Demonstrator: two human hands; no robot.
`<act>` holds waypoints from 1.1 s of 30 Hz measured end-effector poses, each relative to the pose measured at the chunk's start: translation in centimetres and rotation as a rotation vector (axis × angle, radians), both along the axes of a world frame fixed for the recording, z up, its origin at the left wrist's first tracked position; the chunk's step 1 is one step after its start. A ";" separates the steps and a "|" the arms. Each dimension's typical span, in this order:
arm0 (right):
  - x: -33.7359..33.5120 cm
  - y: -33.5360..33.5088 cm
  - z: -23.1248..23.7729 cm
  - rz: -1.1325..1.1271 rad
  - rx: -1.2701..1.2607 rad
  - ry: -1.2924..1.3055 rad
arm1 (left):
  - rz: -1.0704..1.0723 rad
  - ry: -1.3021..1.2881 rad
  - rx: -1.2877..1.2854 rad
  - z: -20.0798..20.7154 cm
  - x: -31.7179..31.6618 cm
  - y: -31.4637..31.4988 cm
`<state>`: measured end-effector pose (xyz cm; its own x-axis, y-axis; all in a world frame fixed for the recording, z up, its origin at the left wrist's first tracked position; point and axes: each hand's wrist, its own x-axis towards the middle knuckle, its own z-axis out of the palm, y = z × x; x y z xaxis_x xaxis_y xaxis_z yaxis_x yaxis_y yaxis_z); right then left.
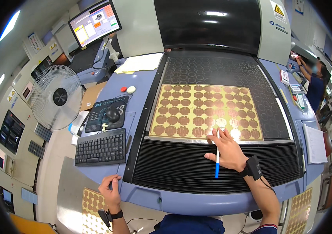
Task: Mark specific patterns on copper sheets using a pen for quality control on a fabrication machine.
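My right hand (231,154) reaches over the near edge of a yellow circuit board panel (191,106), its fingertips at that edge. A white marker pen with a blue end (217,168) is held between the fingers, blue end toward me. Rows of round copper-coloured patterns cover the panel, which lies flat on the dark bed of a machine (220,68). Closed in a loose curl, my left hand (110,190) hovers by the machine's front left edge, below the keyboard, and nothing shows in it. Both wrists wear black straps with small devices.
Left of the bed are a black keyboard (100,147), a mouse (113,114), papers (140,63) and red and white buttons. A fan (58,97) and monitor (95,23) stand beyond. Black ribbed bellows (213,171) span the front. More panels (93,210) are below. Another person (315,84) works far right.
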<state>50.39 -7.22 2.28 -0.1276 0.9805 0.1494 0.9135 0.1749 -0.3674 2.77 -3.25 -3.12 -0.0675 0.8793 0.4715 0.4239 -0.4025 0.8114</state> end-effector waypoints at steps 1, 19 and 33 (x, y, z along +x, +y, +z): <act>0.1 0.0 0.0 0.013 0.006 0.017 | -0.001 0.009 -0.012 0.3 0.0 0.1; 0.7 -0.1 -1.3 0.057 0.124 0.017 | 0.442 0.661 0.138 1.6 -2.7 6.2; 0.9 0.0 -1.0 0.064 0.125 0.071 | 0.156 0.568 0.290 6.9 5.5 4.8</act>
